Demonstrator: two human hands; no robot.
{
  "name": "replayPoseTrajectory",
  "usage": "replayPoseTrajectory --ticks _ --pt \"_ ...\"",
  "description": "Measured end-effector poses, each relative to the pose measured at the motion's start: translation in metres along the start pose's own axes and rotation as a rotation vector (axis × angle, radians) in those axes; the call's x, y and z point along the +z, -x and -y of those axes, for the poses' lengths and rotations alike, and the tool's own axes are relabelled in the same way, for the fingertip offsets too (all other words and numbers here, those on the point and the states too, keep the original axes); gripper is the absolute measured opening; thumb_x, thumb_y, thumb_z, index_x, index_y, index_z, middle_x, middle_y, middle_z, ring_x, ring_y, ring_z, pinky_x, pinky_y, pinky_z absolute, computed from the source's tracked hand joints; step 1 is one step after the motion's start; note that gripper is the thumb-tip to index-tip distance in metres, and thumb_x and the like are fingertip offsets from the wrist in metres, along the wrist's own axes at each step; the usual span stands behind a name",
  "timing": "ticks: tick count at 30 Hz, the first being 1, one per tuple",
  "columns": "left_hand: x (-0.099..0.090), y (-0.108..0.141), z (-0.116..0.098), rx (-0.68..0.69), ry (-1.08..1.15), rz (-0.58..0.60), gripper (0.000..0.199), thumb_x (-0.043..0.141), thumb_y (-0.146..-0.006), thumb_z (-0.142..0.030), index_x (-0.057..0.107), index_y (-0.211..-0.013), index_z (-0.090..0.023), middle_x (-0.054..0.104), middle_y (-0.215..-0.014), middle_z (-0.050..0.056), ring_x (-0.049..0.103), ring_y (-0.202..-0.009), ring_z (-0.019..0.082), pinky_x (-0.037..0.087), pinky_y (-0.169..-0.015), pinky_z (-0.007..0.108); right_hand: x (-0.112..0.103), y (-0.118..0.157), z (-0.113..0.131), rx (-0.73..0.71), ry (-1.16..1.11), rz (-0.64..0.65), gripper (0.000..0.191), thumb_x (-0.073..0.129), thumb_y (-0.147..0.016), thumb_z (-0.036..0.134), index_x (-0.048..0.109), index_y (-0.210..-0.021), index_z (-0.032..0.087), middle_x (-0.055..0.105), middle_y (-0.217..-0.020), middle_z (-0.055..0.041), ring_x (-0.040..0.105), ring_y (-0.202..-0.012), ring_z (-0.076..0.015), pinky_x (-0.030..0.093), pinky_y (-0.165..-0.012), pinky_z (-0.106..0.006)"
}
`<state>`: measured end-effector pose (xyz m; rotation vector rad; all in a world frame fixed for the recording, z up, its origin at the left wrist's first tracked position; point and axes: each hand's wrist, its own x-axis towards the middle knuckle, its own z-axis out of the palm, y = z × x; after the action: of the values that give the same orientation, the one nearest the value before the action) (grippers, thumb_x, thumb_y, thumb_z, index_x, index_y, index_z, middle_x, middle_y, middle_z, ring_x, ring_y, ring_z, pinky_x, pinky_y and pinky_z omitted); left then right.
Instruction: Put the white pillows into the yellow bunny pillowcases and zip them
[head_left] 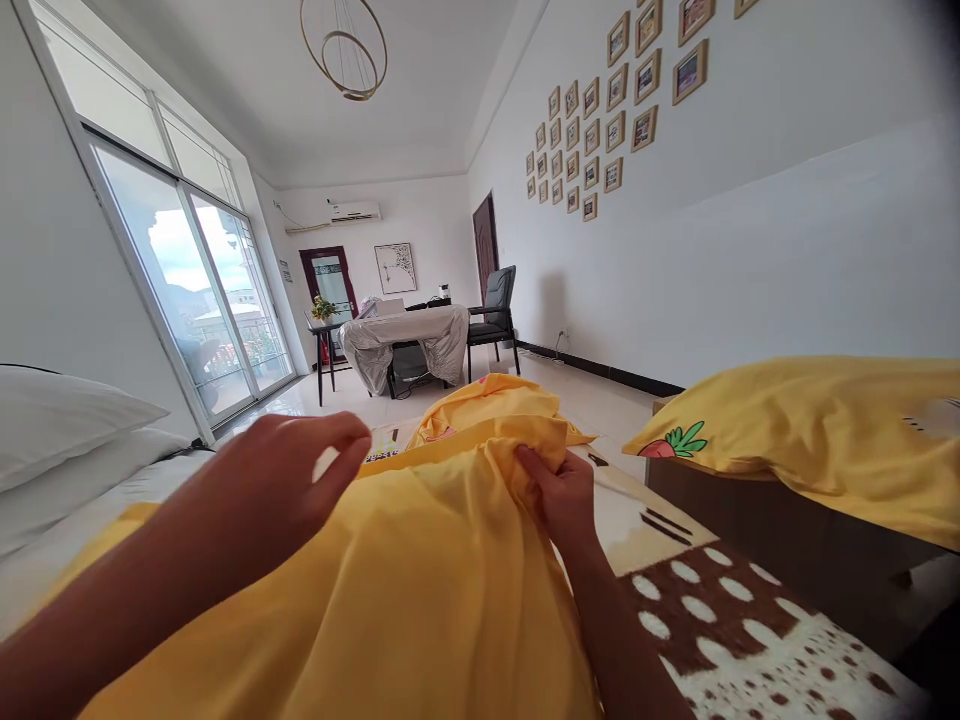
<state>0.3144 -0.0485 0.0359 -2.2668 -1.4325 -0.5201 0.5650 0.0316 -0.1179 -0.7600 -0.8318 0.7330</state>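
A plain yellow pillowcase [420, 560] spreads across the foreground, its folded hem running between my hands. My right hand [566, 490] grips the bunched corner of that hem, thumb on top and fingers behind the cloth. Over the left end of the hem is my left hand [307, 470], thumb and fingertips curled together in a pinch with a small gap inside the loop. Whether cloth sits between those fingertips is hidden. Just beyond the hem lies more yellow cloth [487, 395] with touches of pink print.
A yellow pillow [787, 430] with a carrot print rests on a dark brown piece of furniture [750, 520] at right. White pillows [67, 420] are stacked at left. Below is a brown-and-cream patterned rug [705, 610]. Farther back stand a covered table [405, 325] and black chair [495, 310].
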Motion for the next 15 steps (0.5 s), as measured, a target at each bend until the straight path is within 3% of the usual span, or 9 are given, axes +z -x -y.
replayPoseTrajectory --ticks 2,4,7,10,15 --pt "0.023 -0.032 -0.015 0.079 0.089 0.096 0.049 0.028 -0.090 -0.046 0.062 -0.108 -0.016 0.066 -0.103 0.007 0.060 -0.098 0.025 0.043 -0.087 0.038 0.002 0.004 0.002 0.052 -0.076 0.052 0.032 0.079 -0.062 0.043 0.065 -0.066 0.014 0.066 -0.066 -0.0042 0.058 -0.058 -0.0156 0.049 -0.051 -0.026" --pt "0.049 -0.061 -0.029 0.140 0.263 0.179 0.051 0.029 -0.090 -0.049 0.055 -0.118 -0.015 0.060 -0.120 0.011 0.054 -0.112 0.026 0.041 -0.093 0.037 0.003 0.006 0.004 0.081 -0.124 0.080 0.033 0.078 -0.063 0.044 0.066 -0.069 0.014 0.067 -0.069 -0.0055 0.060 -0.059 -0.0164 0.050 -0.052 -0.026" --pt "0.078 -0.090 -0.046 0.224 0.486 0.376 0.053 0.032 -0.087 -0.060 0.059 -0.101 -0.016 0.064 -0.102 0.007 0.058 -0.093 0.021 0.044 -0.078 0.030 0.002 0.004 0.009 0.093 -0.188 0.076 0.034 0.079 -0.061 0.044 0.066 -0.071 0.014 0.067 -0.067 -0.0045 0.061 -0.058 -0.0168 0.050 -0.051 -0.026" --pt "0.092 -0.103 -0.061 0.209 0.543 0.522 0.054 0.042 -0.076 -0.071 0.052 -0.072 -0.017 0.057 -0.075 0.001 0.052 -0.069 0.016 0.037 -0.057 0.026 0.002 0.002 0.011 0.115 -0.224 0.035 0.036 0.080 -0.059 0.045 0.064 -0.069 0.014 0.065 -0.061 -0.0026 0.058 -0.054 -0.0159 0.048 -0.049 -0.026" --pt "0.099 -0.107 -0.074 0.022 0.597 0.640 0.059 0.058 -0.061 -0.075 0.052 -0.077 -0.018 0.058 -0.080 0.000 0.056 -0.073 0.017 0.038 -0.053 0.024 0.003 -0.003 0.005 0.090 -0.091 -0.091 0.043 0.075 -0.062 0.054 0.058 -0.061 0.015 0.059 -0.055 0.0000 0.050 -0.049 -0.0112 0.042 -0.044 -0.022"
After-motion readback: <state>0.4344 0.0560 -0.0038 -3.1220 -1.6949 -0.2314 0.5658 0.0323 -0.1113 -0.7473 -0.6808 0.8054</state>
